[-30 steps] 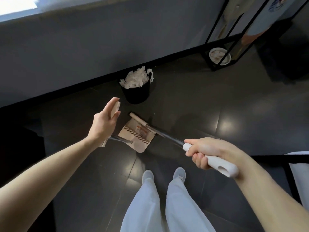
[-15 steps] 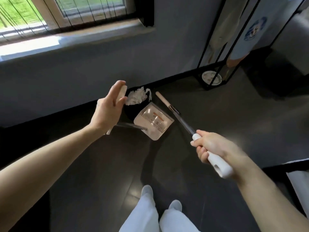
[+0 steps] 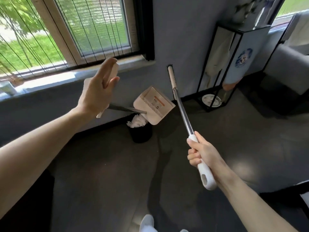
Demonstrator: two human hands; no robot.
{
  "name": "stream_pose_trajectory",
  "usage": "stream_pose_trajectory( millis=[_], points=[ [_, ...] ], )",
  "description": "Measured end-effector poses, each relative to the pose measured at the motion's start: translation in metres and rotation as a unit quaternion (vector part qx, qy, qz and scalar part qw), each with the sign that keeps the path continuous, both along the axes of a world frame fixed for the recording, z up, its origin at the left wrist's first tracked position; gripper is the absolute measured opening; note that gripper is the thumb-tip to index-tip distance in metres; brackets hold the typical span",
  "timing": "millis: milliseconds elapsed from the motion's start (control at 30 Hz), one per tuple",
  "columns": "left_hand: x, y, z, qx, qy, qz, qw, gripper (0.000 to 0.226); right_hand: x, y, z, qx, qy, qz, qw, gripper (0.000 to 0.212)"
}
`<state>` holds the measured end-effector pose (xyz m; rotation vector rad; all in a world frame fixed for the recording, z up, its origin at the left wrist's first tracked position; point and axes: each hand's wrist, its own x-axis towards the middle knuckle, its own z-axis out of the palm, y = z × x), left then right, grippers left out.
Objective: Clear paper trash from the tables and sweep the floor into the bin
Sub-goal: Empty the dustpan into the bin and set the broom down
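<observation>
Beige dustpan (image 3: 153,106) tilted over full bin (image 3: 142,136), left hand (image 3: 97,92) pinching handle, right hand (image 3: 202,153) gripping broom (image 3: 182,111).

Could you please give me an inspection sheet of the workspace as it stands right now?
Surface: dark, glossy floor.
Job's things: dustpan held aloft, tilted, near the black bin, which is heaped with white paper; broom raised, head up.
Clutter: white dish under the wire rack.
Hands: left hand holds the dustpan's handle; right hand grips the broom's handle.
Cables: nothing seen.
Surroundings: window, grey sofa.
</observation>
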<state>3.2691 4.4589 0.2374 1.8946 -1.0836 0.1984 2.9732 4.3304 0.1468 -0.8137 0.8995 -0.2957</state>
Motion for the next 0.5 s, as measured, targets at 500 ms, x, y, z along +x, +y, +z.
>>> stream_pose_trajectory(
  millis=[500],
  points=[
    [0.056,0.023,-0.047,0.279,-0.388,-0.163,0.863,0.061,0.013,0.003,-0.001,0.08,-0.049,-0.042,0.995,0.053]
  ],
)
